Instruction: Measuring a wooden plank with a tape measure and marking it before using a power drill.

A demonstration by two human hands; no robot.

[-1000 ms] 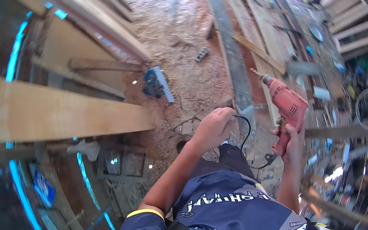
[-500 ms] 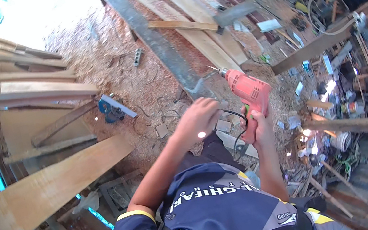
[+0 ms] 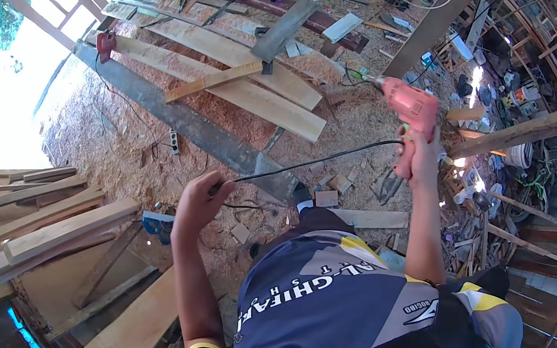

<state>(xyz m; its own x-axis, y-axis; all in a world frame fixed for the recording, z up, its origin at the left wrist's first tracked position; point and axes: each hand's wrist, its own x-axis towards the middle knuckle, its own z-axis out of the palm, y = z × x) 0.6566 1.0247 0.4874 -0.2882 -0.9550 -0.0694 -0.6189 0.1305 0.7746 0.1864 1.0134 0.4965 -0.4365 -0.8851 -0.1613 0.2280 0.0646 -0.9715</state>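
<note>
In my right hand (image 3: 420,149) I grip a salmon-red power drill (image 3: 406,103) by its handle, its bit tilted up and away toward the upper left. A black cable (image 3: 317,160) runs from near the drill's handle to my left hand (image 3: 209,194), whose fingers are curled round it, and the cord is stretched almost straight between the two. Below it, my feet stand on sawdust beside a long grey-stained beam (image 3: 214,144).
Several planks (image 3: 219,50) lie ahead, with a red tool (image 3: 107,46) at their far end. Stacked wood (image 3: 42,230) and a blue power tool (image 3: 159,225) are at left, a bright opening behind. A crossbeam (image 3: 524,127) and cluttered offcuts fill the right, and a power strip (image 3: 174,142) lies mid-floor.
My view has turned rightward, bringing the planks and opening round. My left hand has moved left, away from the drill, drawing the slack cable almost straight.
</note>
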